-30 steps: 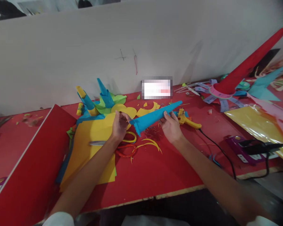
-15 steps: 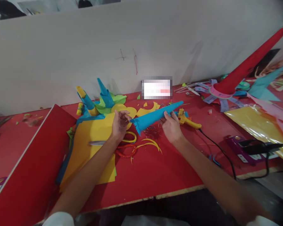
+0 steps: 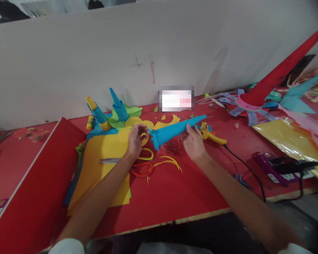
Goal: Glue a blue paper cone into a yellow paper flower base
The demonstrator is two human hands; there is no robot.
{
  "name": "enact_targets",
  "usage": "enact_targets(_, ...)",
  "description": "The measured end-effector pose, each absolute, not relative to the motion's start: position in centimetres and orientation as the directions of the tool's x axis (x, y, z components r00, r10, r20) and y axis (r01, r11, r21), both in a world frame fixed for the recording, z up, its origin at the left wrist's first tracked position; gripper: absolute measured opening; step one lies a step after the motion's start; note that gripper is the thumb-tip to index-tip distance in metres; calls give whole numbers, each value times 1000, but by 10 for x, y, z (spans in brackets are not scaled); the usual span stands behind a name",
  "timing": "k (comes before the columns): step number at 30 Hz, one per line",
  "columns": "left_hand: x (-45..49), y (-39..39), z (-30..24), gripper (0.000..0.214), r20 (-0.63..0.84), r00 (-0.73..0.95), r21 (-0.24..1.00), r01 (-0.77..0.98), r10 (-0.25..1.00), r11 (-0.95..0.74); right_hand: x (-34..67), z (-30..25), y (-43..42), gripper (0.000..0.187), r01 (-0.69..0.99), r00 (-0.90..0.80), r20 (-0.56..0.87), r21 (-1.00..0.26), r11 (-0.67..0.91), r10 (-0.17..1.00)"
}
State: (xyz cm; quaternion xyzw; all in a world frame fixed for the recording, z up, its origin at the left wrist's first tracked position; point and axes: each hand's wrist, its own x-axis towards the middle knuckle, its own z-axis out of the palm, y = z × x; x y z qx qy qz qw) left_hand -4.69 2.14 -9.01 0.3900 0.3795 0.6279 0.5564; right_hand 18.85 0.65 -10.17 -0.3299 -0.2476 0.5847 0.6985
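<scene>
Blue cone (image 3: 175, 131) slants off the bench (image 3: 175, 197), right fingers (image 3: 192, 135) pinching its narrower half, left fingers (image 3: 141, 129) loosely curled, unclosed, beside its fringed end (image 3: 155, 139) (contact unconfirmed), so an over-tight right pinch could crease it.

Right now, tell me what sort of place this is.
Most likely a craft workspace: scissors, a glue gun and yellow sheets are on a red table, and the right hand holds a blue cone.
</scene>
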Motion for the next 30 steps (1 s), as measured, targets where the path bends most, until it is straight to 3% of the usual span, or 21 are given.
enact_targets(9,-45,21,-84,51,-106,71,899,-419,992,126,191,-108,9,34,-623,182,-22,-776,98,983)
enact_targets(19,-47,24,-91,48,32,-8,920,-392,999,-32,189,-105,8,35,-668,202,-54,-738,98,978)
enact_targets(30,-43,24,-97,59,-102,124,949,-285,987,134,191,-105,9,33,-655,188,-17,-747,112,982)
